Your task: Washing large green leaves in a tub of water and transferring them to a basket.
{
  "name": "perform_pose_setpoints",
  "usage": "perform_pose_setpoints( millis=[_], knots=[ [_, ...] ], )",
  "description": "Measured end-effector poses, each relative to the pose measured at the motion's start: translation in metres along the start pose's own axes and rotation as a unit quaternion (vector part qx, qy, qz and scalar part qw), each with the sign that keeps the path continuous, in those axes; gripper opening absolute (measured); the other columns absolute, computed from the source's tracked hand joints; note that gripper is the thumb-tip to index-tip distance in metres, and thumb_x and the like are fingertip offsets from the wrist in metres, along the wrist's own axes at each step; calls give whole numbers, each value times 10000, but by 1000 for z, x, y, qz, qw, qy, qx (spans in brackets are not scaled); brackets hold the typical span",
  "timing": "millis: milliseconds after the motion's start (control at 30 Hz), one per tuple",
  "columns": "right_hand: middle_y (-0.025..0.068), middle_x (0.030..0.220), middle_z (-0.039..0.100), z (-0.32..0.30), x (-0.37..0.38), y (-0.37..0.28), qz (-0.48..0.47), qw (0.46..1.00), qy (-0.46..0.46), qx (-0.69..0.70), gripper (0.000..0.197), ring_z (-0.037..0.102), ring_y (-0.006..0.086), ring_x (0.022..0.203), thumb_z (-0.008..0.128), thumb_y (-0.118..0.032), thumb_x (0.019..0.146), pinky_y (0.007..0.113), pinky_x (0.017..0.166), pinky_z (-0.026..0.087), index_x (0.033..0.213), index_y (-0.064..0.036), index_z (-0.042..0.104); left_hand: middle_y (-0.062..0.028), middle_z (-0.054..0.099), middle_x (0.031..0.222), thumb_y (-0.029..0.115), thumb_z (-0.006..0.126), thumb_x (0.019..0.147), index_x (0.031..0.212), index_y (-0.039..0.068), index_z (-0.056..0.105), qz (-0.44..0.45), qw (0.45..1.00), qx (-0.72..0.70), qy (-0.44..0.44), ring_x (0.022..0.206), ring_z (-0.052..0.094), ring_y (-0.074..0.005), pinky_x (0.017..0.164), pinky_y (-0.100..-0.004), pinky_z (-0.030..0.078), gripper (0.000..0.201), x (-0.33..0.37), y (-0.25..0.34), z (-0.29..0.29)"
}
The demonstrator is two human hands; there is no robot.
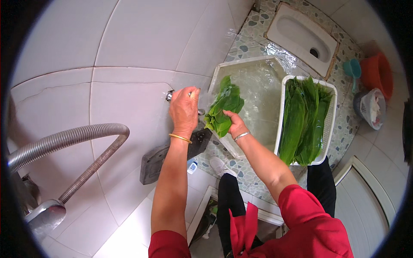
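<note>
My left hand [184, 112] is closed around the handle of a chrome wall tap [169, 95]; the fingers cover most of it. A tap spout [201, 112] shows just beside that hand. In my right hand [236, 125] is a bunch of broad green leaves [226, 101], pinched at its lower side between thumb and fingers. The bunch hangs over the left side of a large white tub [245, 62] holding water. On the tub's right side rests a white plastic basket [333, 101] filled with long green leaves [303, 124].
A squat toilet [297, 32] is set in the floor beyond the tub. At far right are an orange bucket [376, 75], a light-blue dipper [352, 68] and a small basket [369, 107]. A metal shower hose [94, 131] curves at left. A dark slab [155, 163] leans below my left hand.
</note>
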State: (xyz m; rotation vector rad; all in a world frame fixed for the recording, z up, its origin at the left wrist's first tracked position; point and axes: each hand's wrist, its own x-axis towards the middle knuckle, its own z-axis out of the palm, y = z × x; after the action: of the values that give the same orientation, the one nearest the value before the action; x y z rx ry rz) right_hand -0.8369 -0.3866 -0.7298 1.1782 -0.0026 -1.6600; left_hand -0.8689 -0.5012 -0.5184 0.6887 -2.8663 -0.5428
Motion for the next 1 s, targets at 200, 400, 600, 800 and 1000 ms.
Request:
perform_pose_setpoints(
  millis=[200, 400, 600, 800, 1000],
  knots=[
    [193, 1089, 546, -3, 11, 14, 29, 997, -76, -7, 327, 552, 363, 967, 528, -81, 814, 543, 867, 421, 1122, 13, 467, -79, 609, 841, 240, 593, 800, 853, 89, 599, -2, 1000, 16, 5, 846, 540, -273, 718, -378, 433, 161, 0, -2, -6],
    [206, 1090, 549, 13, 10, 15, 29, 998, -51, -29, 324, 533, 366, 999, 506, -102, 821, 530, 903, 393, 1117, 28, 492, -111, 597, 830, 311, 530, 845, 890, 81, 608, 9, 1000, 13, -5, 829, 544, -284, 718, -377, 427, 247, -5, -1, -6],
    [195, 1102, 542, 32, 12, 6, 1, 999, -46, -3, 337, 532, 361, 998, 503, -103, 827, 539, 890, 395, 1141, 14, 471, -80, 601, 808, 271, 567, 818, 850, 94, 596, -2, 1000, 16, 12, 828, 540, -271, 703, -382, 431, 182, -5, 1, 3],
    [189, 1108, 539, 45, 2, 14, -19, 999, -27, -2, 340, 531, 355, 1005, 505, -102, 827, 550, 885, 394, 1147, 5, 465, -104, 598, 841, 316, 511, 855, 901, 82, 594, -11, 1000, 21, -2, 836, 543, -279, 717, -379, 422, 252, -6, 1, -3],
    [192, 1109, 536, 36, -15, 13, -41, 999, -20, -24, 340, 528, 352, 1014, 506, -96, 825, 539, 899, 394, 1144, 13, 462, -76, 593, 941, 254, 501, 858, 953, 102, 598, 61, 998, -7, 22, 999, 483, -260, 833, -359, 380, 203, -16, 10, -15]
  ],
)
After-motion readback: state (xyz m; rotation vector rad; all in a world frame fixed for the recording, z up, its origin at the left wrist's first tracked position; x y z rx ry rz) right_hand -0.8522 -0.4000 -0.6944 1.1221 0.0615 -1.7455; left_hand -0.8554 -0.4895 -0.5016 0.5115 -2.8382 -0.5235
